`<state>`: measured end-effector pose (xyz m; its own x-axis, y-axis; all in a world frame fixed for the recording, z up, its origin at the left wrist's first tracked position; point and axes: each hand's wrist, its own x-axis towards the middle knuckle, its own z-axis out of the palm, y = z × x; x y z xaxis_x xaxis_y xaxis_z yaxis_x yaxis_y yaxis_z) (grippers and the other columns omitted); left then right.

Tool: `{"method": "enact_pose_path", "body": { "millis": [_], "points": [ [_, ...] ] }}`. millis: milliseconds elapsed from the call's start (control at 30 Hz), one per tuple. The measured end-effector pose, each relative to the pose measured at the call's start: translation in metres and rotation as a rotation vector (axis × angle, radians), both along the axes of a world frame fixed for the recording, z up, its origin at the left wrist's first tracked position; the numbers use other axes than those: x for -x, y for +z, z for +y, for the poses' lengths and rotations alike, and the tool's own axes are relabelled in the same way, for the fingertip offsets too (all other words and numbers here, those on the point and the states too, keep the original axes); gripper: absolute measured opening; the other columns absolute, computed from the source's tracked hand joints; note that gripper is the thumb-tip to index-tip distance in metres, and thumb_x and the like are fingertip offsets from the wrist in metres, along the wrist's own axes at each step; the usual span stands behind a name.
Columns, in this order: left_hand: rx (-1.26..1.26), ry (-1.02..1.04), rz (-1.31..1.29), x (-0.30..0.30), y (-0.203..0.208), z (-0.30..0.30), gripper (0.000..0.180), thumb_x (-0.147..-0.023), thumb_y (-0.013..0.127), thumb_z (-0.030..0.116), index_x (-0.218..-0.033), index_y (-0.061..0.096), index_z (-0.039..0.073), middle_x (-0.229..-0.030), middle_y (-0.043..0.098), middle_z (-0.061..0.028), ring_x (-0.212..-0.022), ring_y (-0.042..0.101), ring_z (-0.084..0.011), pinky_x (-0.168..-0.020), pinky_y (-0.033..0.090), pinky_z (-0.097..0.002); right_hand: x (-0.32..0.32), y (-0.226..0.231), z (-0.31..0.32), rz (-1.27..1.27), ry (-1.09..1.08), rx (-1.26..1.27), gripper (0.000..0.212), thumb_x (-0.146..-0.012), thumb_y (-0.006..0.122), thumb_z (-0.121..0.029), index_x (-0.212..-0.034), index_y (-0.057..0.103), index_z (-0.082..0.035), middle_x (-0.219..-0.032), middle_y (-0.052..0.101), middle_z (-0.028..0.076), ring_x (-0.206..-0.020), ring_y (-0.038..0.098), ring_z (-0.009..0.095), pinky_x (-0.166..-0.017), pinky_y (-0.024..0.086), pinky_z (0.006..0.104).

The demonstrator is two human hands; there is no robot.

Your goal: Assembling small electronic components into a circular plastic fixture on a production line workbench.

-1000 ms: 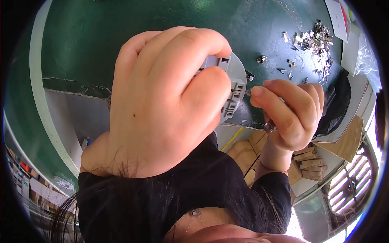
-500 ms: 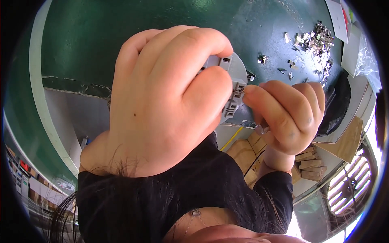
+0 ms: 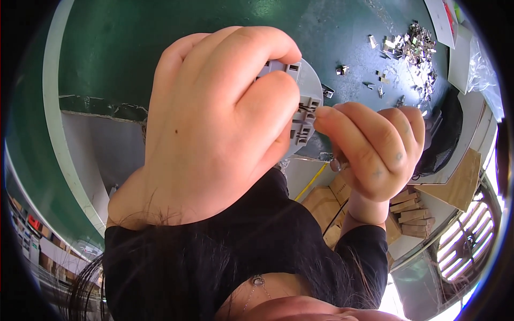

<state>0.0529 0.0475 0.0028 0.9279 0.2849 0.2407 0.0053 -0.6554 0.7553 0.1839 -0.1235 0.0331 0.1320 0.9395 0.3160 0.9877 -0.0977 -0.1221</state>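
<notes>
My left hand (image 3: 225, 123) is closed round a round grey plastic part (image 3: 309, 80), whose flat face carries raised slotted blocks. Its thumb and index finger cover much of that face, and the other fingers are partly hidden. At the part's right edge, my right hand (image 3: 377, 147) has thumb and index finger pinched together. A small metal clip (image 3: 306, 108) shows in a slot right at those fingertips, its outer end hidden by them.
Loose metal clips (image 3: 420, 53) lie in a heap on the green worktable (image 3: 123, 53), with several scattered nearer me. Beyond the right edge are a black mesh bag (image 3: 447, 136) and clear plastic wrap (image 3: 482, 69). Cardboard boxes (image 3: 321, 206) stand below.
Both hands and the grey part sit slightly higher and further left in the picture; the table's things have shifted a little too. The right fingertips stay at the same slotted edge.
</notes>
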Motion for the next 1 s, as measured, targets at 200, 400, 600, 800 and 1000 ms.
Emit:
{"method": "enact_pose_path", "body": {
  "millis": [200,400,600,800,1000],
  "points": [
    [-0.006,0.004,-0.001,0.0,0.0,-0.001,0.026,-0.061,0.074,-0.008,-0.079,0.061,0.006,-0.117,0.065,-0.0107,-0.102,0.063,-0.0313,-0.084,0.05,-0.0377,0.002,0.002,0.001,0.071,-0.037,0.03,0.031,-0.064,0.081,-0.014,-0.094,0.075,-0.013,-0.087,0.067,-0.002,-0.059,0.05,0.015,-0.057,0.037,0.0302],
    [-0.009,-0.001,-0.011,0.0,-0.002,0.001,0.027,-0.06,0.074,-0.008,-0.079,0.061,0.006,-0.116,0.065,-0.0107,-0.103,0.064,-0.0316,-0.085,0.05,-0.0388,0.009,0.01,0.009,0.101,-0.093,0.128,0.03,-0.067,0.081,-0.009,-0.095,0.075,-0.013,-0.087,0.067,-0.001,-0.059,0.052,0.016,-0.058,0.038,0.0306],
    [-0.026,-0.007,-0.026,-0.001,-0.003,-0.001,0.026,-0.062,0.075,-0.007,-0.079,0.061,0.006,-0.115,0.065,-0.0107,-0.103,0.064,-0.0321,-0.089,0.049,-0.041,0.03,0.042,0.014,-0.015,-0.228,0.456,0.039,-0.067,0.08,-0.007,-0.106,0.076,-0.015,-0.098,0.069,-0.002,-0.061,0.057,0.016,-0.059,0.04,0.0317],
    [-0.097,-0.068,-0.008,0.002,0.003,0.007,0.024,-0.068,0.074,-0.008,-0.082,0.061,0.005,-0.117,0.064,-0.0116,-0.102,0.063,-0.0302,-0.086,0.052,-0.0386,0.021,0.013,0.0,0.113,-0.318,0.348,0.043,-0.071,0.079,0.001,-0.112,0.075,-0.014,-0.106,0.071,0.0,-0.068,0.061,0.013,-0.057,0.041,0.0257],
    [-0.014,-0.025,0.048,0.014,0.002,0.008,0.019,-0.077,0.071,-0.012,-0.089,0.064,0.002,-0.124,0.062,-0.013,-0.094,0.064,-0.0192,-0.074,0.055,-0.028,0.016,-0.02,-0.007,0.427,-0.294,-0.083,0.035,-0.077,0.079,0.007,-0.11,0.073,-0.004,-0.109,0.072,0.009,-0.076,0.064,0.012,-0.058,0.045,0.0209]
  ]
}}
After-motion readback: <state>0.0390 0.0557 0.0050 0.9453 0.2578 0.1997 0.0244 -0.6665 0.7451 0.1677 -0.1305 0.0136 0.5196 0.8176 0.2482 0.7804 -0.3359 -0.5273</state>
